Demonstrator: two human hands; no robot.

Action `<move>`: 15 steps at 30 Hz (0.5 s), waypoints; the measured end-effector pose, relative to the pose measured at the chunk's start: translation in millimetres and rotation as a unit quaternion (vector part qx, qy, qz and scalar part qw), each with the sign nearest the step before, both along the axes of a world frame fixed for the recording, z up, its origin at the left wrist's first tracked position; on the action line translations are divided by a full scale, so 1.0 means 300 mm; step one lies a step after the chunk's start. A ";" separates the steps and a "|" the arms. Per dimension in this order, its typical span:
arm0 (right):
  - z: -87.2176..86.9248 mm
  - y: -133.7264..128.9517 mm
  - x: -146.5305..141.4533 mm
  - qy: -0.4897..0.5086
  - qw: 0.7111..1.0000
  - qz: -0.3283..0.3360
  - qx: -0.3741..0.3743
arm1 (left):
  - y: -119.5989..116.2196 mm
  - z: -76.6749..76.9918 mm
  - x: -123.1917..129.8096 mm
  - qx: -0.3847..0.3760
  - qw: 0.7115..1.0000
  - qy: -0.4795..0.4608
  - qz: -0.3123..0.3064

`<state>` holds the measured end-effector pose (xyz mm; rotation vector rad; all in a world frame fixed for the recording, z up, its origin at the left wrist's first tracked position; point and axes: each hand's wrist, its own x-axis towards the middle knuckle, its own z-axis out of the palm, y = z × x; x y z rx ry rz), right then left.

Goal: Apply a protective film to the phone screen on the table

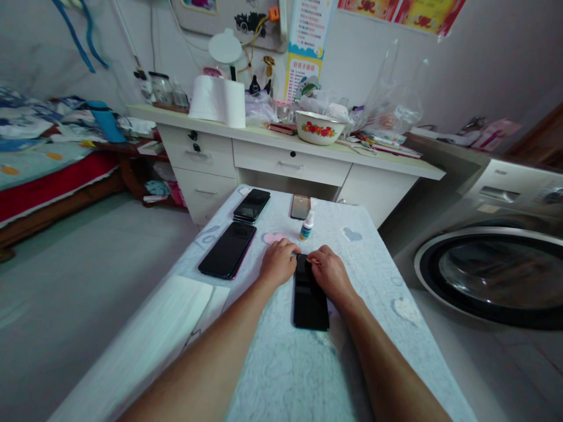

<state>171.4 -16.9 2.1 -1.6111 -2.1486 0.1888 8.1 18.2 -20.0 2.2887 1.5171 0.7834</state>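
Observation:
A black smartphone (310, 302) lies screen up on the cloth-covered table, one short end toward me. At its far left corner, my left hand (280, 261) is closed, with curled fingertips against the edge. My right hand (331, 271) is closed over the far right corner, thumb at the screen and fingers bent. Whether a thin film or other small thing is between the fingers cannot be made out. Just beyond the hands stands a small white spray bottle (307, 226) with a blue label. Behind it lies a phone or phone case (300, 207) with a brownish rim.
To the left lie a larger black phone (227, 251) and a stack of phones (252, 204). White paper sheets (176, 316) cover the table's left edge. Beyond are a white desk (290, 161) with a floral bowl (320, 129), a washing machine (492, 234) and a bed (48, 170).

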 end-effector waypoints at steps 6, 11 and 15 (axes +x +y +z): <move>-0.003 -0.002 -0.003 -0.001 1.000 0.003 -0.003 | 0.001 -0.001 0.001 -0.011 1.000 0.004 0.002; -0.004 -0.004 -0.007 0.001 1.000 0.015 -0.009 | 0.004 -0.003 0.001 0.003 1.000 0.003 -0.002; 0.002 -0.007 -0.011 -0.001 1.000 0.015 -0.013 | 0.003 -0.003 0.003 0.001 1.000 0.005 -0.001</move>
